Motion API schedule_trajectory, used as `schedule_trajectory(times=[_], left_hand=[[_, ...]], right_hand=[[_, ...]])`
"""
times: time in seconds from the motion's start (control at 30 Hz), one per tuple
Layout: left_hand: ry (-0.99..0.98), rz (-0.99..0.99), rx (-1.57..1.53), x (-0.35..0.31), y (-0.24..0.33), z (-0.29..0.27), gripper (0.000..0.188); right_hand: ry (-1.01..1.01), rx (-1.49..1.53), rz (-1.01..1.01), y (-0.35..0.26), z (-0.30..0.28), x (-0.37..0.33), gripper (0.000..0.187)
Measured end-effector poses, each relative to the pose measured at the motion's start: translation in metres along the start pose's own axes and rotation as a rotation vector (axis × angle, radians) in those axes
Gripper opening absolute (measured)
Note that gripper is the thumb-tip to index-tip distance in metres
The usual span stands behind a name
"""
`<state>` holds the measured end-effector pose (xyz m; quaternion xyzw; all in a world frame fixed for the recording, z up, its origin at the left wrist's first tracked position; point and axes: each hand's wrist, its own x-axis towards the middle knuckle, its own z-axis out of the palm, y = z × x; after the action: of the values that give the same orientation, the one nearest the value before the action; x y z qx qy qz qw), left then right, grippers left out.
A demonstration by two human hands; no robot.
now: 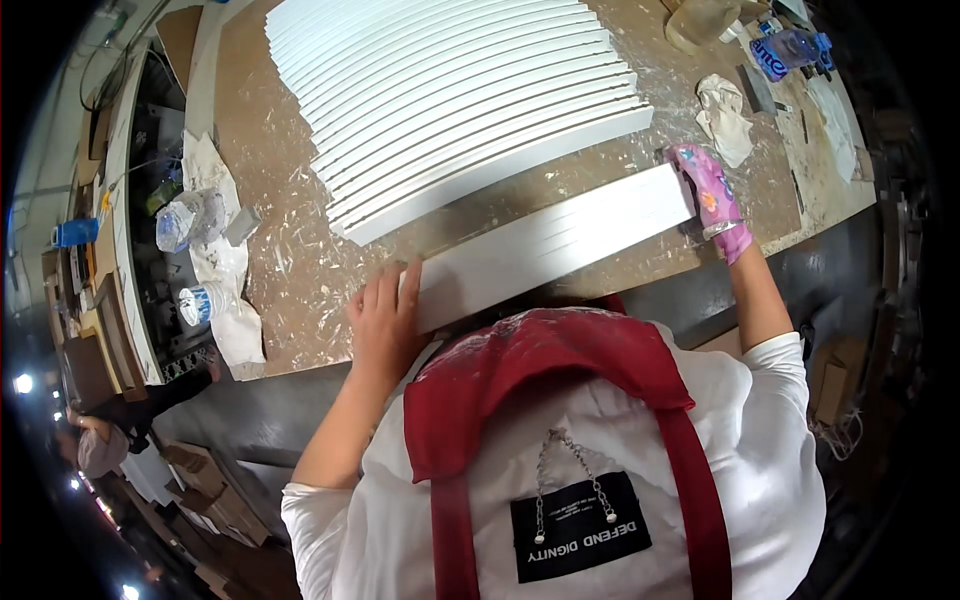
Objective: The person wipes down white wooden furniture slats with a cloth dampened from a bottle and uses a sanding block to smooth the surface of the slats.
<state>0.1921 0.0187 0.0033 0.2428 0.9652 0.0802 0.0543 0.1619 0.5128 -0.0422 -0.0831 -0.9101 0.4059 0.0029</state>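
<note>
Table (285, 285): brown top, flecked with white, worn.
White strips (460, 110): many, long, ranked closely side by side toward the far part of the table.
White board (560, 235): single, flat on the near part of the table, just apart from the white strips; spanning from left hand to right hand.
Right hand (712, 195): in a pink flowered glove, over the board's right end; dark edge showing beneath, kind unclear; grip, cannot tell.
Left hand (385, 310): bare, fingers close together on the board's left end; thumb hidden, pinch or not, cannot tell.
Crumpled cloth (725, 120): off-white, beyond the right hand.
Bottle (790, 52): clear, blue label, far right.
</note>
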Motion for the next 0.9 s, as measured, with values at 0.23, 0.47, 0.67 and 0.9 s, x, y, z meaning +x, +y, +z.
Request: schedule_trajectory(times=[0.23, 0.47, 0.67, 0.9], left_hand=[[0.093, 0.122, 0.04, 0.004, -0.004, -0.025, 0.09], [0.46, 0.37, 0.475, 0.028, -0.003, -0.076, 0.052], [0.585, 0.38, 0.487, 0.025, -0.014, -0.089, 0.042], [0.605, 0.317, 0.433, 0.03, -0.028, -0.063, 0.042]], right_hand=[[-0.452, 0.04, 0.266, 0.002, -0.036, 0.001, 0.055], [-0.596, 0.392, 1.075, -0.051, -0.041, 0.008, 0.08], [-0.511, 0.597, 1.029, -0.067, -0.014, 0.006, 0.066], [-0.302, 0.624, 0.922, -0.095, -0.018, 0.037, 0.035]])
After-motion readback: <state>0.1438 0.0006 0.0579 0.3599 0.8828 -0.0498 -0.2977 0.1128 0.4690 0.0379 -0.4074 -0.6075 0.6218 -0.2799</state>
